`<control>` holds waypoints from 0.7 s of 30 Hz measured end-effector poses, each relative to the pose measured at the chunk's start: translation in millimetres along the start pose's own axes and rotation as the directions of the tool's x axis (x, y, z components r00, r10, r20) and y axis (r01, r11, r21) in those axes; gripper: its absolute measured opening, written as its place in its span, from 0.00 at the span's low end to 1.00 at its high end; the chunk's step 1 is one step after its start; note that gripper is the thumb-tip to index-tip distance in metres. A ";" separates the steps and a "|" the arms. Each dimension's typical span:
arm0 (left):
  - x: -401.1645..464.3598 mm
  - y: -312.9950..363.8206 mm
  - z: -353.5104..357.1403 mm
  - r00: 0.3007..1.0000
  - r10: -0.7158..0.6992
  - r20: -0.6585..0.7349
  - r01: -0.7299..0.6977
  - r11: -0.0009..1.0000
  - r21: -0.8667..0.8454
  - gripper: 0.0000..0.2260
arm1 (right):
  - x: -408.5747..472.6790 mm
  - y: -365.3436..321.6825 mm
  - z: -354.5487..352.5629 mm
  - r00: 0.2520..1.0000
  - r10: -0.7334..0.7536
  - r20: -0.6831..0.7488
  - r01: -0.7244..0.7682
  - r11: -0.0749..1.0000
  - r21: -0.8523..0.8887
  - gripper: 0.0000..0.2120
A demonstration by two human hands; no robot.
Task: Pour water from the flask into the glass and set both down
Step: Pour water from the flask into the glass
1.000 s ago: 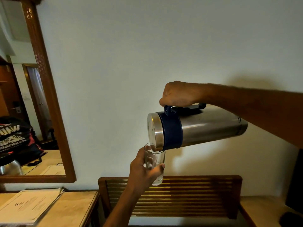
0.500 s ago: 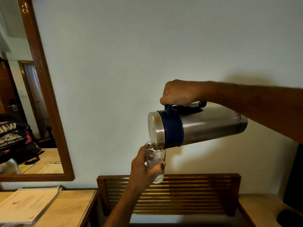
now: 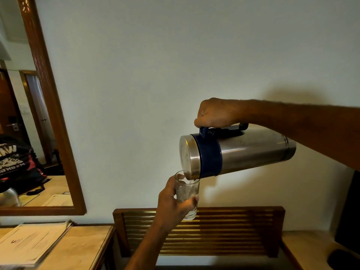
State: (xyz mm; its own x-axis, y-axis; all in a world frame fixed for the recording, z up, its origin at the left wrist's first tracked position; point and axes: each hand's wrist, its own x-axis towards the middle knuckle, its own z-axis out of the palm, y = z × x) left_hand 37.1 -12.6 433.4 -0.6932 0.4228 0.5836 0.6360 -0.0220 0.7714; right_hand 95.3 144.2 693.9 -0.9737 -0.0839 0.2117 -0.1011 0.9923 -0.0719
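A steel flask with a dark blue collar and handle lies tipped almost level in the air, its lid end to the left. My right hand grips its handle from above. The spout rests over the rim of a clear glass, which my left hand holds upright just below it. Water shows inside the glass. Both are held above a slatted wooden rack.
A slatted wooden rack stands against the wall below the hands. A wooden table at the left carries a stack of papers. A framed mirror hangs at the left. A dark object stands at the right edge.
The flask and glass stay together in almost the same pose; the view has shifted slightly and the flask sits a touch lower over the glass.
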 end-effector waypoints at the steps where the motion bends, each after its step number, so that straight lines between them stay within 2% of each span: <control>1: -0.8 0.2 0.5 1.000 -0.001 0.003 0.001 1.000 -0.004 0.27 | -0.3 0.5 -0.1 1.000 -0.002 0.001 0.002 1.000 -0.002 0.20; 14: -2.8 6.2 -0.8 1.000 0.016 0.000 -0.016 1.000 -0.007 0.27 | 0.1 19.5 5.7 0.999 0.000 -0.046 0.005 0.995 0.096 0.21; 19: -1.3 8.5 -2.8 1.000 0.005 -0.027 -0.006 1.000 -0.017 0.29 | -1.8 39.7 10.8 0.992 0.023 -0.124 -0.003 0.987 0.162 0.21; 21: 0.4 8.7 -5.2 0.999 0.004 -0.032 -0.005 1.000 -0.026 0.29 | -9.8 49.8 13.5 0.984 -0.058 -0.166 0.065 0.997 0.035 0.16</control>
State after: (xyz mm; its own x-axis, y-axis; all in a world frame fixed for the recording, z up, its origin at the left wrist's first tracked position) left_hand 40.7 -17.3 441.7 -0.7010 0.3938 0.5945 0.6304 -0.0476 0.7748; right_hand 97.1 193.2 675.1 -0.9188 -0.1252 0.3743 -0.1713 0.9809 -0.0925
